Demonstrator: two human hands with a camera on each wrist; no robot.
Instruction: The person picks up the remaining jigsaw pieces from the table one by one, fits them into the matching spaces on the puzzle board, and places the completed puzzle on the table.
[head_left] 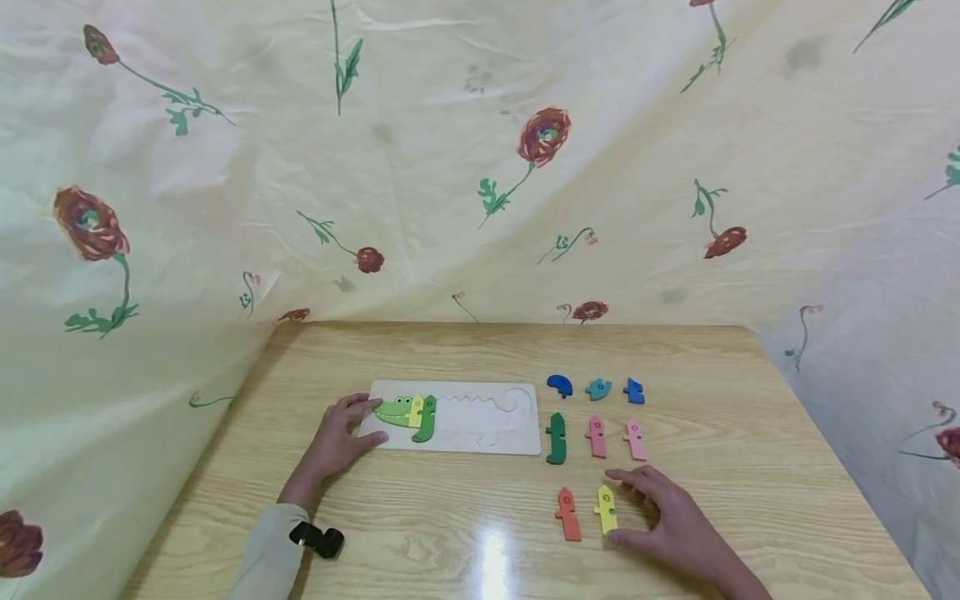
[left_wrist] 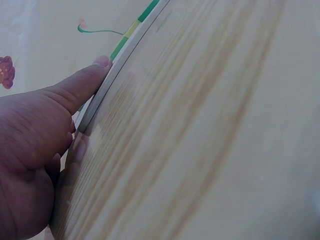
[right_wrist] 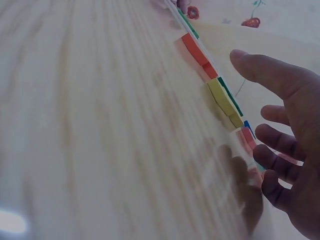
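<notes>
A white puzzle board (head_left: 487, 429) lies on the table, with a green crocodile head (head_left: 392, 411), a yellow piece (head_left: 415, 412) and a green leg piece (head_left: 425, 419) at its left end. My left hand (head_left: 341, 442) rests at that end, thumb (left_wrist: 102, 62) on the board's surface near the lower corner. My right hand (head_left: 671, 517) hovers with fingers spread beside a loose yellow puzzle piece (head_left: 606, 510); its thumb is close to the piece's lower end. In the right wrist view, nothing lies between the thumb and fingers.
Right of the board lie an orange piece (head_left: 567, 514), a dark green piece (head_left: 556, 438), two pink pieces (head_left: 596, 437) and, in the back row, several blue pieces (head_left: 559, 385). Flowered cloth (head_left: 450, 167) hangs behind the wooden table (head_left: 420, 517).
</notes>
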